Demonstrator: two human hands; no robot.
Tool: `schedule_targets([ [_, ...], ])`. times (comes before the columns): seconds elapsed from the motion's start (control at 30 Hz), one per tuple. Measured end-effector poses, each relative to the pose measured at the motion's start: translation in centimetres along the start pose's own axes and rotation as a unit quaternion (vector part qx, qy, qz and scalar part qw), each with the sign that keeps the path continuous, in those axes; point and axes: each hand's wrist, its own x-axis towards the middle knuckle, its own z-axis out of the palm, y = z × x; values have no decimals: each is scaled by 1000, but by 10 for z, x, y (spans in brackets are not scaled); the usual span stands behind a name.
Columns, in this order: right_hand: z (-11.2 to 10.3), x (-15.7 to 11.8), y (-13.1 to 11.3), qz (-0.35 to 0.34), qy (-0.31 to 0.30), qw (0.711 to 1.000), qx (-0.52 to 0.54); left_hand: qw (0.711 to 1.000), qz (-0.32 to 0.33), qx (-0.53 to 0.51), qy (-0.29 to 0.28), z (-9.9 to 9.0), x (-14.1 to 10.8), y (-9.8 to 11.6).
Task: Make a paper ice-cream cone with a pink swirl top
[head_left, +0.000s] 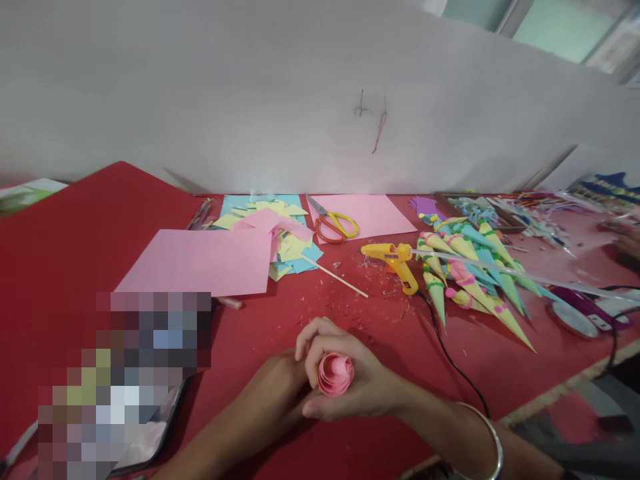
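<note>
A pink paper roll, wound in a loose spiral, sits with its round end towards me, in the curl of my right hand. The fingers of that hand bend around its far side, and the thumb lies below it; a metal bangle circles the wrist. My left hand comes in from the left and touches the right one. Its fingers are hidden behind the right hand and the roll, so I cannot see what they grip. Both hands are low over the red table.
Beyond my hands lie a yellow glue gun with a long clear stick, a thin wooden stick and scissors. Pink sheets and coloured scraps are at left. Several paper cones pile up right. A pixelated device stands front left.
</note>
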Motion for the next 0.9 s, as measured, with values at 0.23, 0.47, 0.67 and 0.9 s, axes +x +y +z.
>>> schedule_targets([
  [0.23, 1, 0, -1, 12, 18, 1000, 9, 998, 12, 18, -53, 0, -1, -4],
  [0.47, 2, 0, -3, 28, -6, 998, 53, 998, 41, 14, -54, -3, -1, 1],
  [0.67, 2, -2, 0, 52, -13, 997, 63, 997, 40, 17, -65, -2, 0, 2],
  [0.9, -1, -1, 6, 47, 31, 996, 76, 982, -33, 167, -82, -20, -7, 2],
])
